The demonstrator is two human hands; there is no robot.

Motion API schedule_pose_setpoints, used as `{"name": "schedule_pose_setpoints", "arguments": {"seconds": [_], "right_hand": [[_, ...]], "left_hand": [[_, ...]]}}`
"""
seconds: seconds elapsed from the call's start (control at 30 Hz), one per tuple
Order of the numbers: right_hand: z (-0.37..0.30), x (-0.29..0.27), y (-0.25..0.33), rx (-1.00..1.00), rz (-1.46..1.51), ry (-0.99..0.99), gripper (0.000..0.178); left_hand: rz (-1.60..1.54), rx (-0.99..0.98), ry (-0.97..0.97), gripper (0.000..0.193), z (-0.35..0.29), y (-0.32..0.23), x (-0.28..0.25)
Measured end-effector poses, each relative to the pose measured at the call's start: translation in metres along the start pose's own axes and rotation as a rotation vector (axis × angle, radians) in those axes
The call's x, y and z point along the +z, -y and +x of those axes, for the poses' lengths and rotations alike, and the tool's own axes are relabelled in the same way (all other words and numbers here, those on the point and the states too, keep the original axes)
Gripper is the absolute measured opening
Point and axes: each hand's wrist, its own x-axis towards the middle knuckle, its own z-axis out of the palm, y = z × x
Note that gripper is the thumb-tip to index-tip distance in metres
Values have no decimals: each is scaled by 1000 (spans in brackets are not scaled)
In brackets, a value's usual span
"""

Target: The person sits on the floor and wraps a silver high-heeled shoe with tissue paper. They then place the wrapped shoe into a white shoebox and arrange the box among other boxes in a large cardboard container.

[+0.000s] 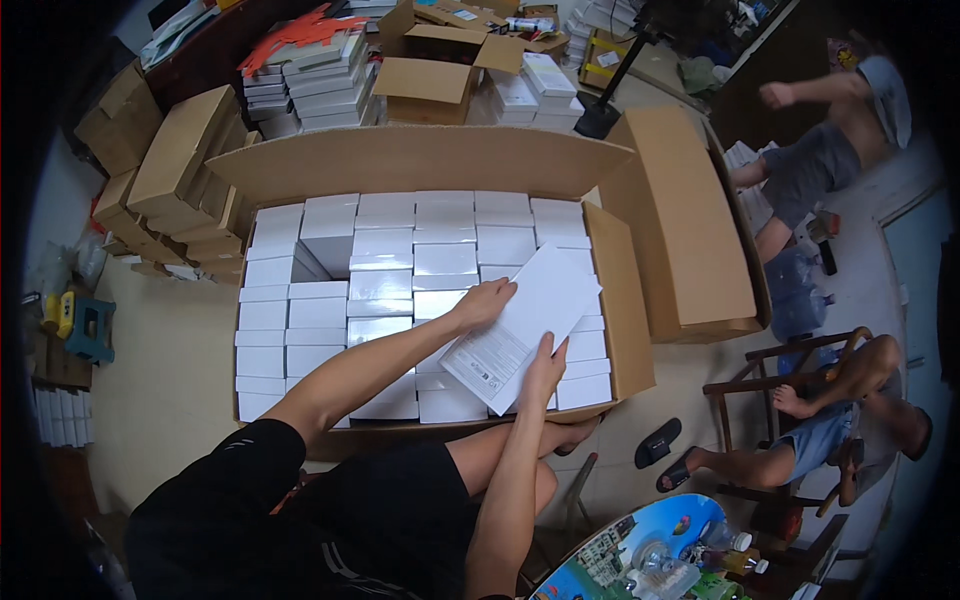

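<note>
Above the right half of a large open cardboard carton [420,155], I hold a flat white box [545,300] tilted, with fine dark print at its near end. My left hand [487,303] grips its left edge, and my right hand [542,372] grips the near right edge. Fingers of both hands are partly hidden by the box. Rows of similar white boxes [380,285] stand packed in the carton below. A gap [326,256] shows in the second column from the left, toward the far side.
Another tall carton [690,220] stands against the right side. Brown boxes [185,160] are stacked at the left, white boxes [325,85] behind. A round table [590,550] with bottles is near right. Two other people, one seated on a chair [740,385], are at the right.
</note>
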Motion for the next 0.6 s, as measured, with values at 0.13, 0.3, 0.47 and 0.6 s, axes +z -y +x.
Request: {"name": "schedule_pose_setpoints", "arguments": {"seconds": [0.13, 0.3, 0.47, 0.6], "right_hand": [[10, -2, -19, -6, 119, -36, 63], [8, -1, -20, 206, 497, 115, 59], [-23, 4, 18, 105, 370, 193, 71], [-70, 5, 60, 88, 423, 403, 77]], "left_hand": [[41, -117, 62, 58, -5, -17, -2], [53, -107, -41, 75, 0, 5, 5], [-180, -130, 41, 74, -13, 2, -21], [-700, -99, 68, 92, -71, 31, -65]]}}
